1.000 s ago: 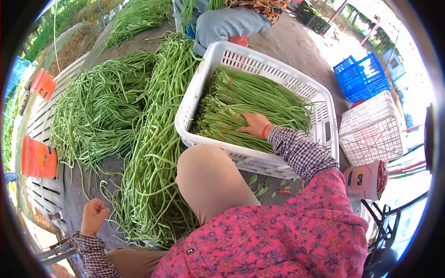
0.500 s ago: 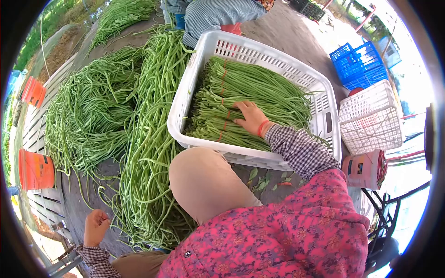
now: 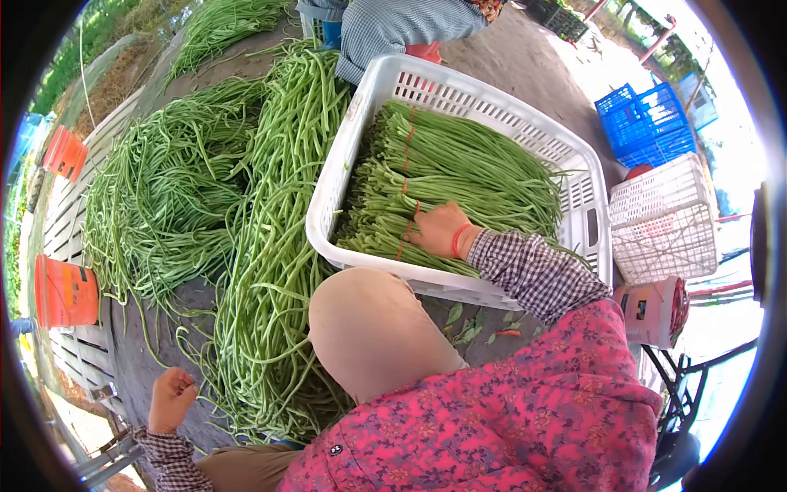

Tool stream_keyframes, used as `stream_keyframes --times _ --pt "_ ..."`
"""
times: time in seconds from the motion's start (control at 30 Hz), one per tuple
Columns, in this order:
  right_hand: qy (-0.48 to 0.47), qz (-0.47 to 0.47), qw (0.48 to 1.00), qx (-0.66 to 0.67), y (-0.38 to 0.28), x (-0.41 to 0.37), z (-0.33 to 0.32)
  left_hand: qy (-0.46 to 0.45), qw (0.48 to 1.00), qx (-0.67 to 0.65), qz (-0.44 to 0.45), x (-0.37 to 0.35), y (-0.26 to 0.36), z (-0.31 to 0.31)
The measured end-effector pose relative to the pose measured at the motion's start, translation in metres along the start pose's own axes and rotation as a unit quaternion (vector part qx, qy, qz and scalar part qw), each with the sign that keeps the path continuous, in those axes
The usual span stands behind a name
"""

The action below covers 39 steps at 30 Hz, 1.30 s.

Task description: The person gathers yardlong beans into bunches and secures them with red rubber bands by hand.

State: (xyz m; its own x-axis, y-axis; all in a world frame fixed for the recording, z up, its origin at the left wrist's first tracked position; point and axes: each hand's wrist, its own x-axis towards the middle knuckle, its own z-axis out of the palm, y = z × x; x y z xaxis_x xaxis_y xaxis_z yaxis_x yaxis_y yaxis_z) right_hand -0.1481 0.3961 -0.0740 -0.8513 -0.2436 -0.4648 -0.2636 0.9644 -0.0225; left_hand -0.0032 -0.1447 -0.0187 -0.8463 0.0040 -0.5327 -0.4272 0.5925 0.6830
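Note:
Green long beans, tied in bundles with red bands, lie side by side in a white slatted plastic crate. My right hand, with a red cord at the wrist, is over the bundle nearest me. Its fingers curl down at that bundle's red band; the fingertips are partly hidden. At lower left, my left hand hangs above the dark ground sheet with curled fingers and nothing visible in them. Between that hand and the crate stretches a long pile of loose long beans.
More loose beans lie further left. Orange buckets stand at the left edge. A person's striped trouser leg is beyond the crate. Blue crates, another white crate and a pale bucket stand right.
My right hand has slid toward the near side of the crate, its fingers going from spread over the beans to curled at a band. My left hand stays curled; the view has shifted slightly.

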Motion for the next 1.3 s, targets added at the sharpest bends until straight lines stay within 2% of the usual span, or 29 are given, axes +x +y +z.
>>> stream_keyframes --times 0.2,0.3,0.4,0.57,0.73,0.83,0.87,0.97,1.0,1.1,1.3 --pt "0.030 0.009 0.999 0.039 -0.001 -0.001 0.011 -0.007 1.000 0.000 0.006 -0.002 0.003 -0.001" --pt "0.046 0.008 0.993 0.110 -0.002 -0.006 0.006 -0.002 1.000 -0.008 0.009 -0.005 0.005 -0.003" --pt "0.125 0.000 0.985 0.122 -0.001 -0.005 0.008 0.000 1.000 -0.021 0.009 -0.006 0.001 -0.001" --pt "0.186 -0.064 0.977 0.082 0.000 0.014 0.024 -0.007 1.000 -0.016 -0.006 -0.005 0.012 0.001" --pt "0.229 -0.133 0.962 0.062 0.004 0.015 0.030 -0.019 0.999 0.014 0.031 0.002 0.012 0.003" --pt "0.228 -0.128 0.955 0.142 0.007 0.013 0.024 -0.016 0.999 0.021 0.034 0.000 0.017 0.003" --pt "0.177 -0.077 0.944 0.267 0.013 0.012 0.018 -0.013 0.999 0.022 0.033 0.000 0.016 0.004" --pt "0.269 0.015 0.952 0.146 0.033 0.010 0.016 -0.008 1.000 0.001 0.015 -0.006 0.010 0.002" --pt "0.208 0.050 0.971 0.102 0.035 0.012 0.022 -0.007 1.000 0.005 0.014 -0.007 0.006 0.000" --pt "0.213 0.011 0.974 0.077 0.035 0.023 0.030 -0.002 1.000 0.013 0.012 -0.009 0.000 -0.004" --pt "0.214 -0.047 0.969 0.117 0.027 0.041 0.040 -0.013 1.000 0.010 0.015 -0.005 0.006 -0.009"
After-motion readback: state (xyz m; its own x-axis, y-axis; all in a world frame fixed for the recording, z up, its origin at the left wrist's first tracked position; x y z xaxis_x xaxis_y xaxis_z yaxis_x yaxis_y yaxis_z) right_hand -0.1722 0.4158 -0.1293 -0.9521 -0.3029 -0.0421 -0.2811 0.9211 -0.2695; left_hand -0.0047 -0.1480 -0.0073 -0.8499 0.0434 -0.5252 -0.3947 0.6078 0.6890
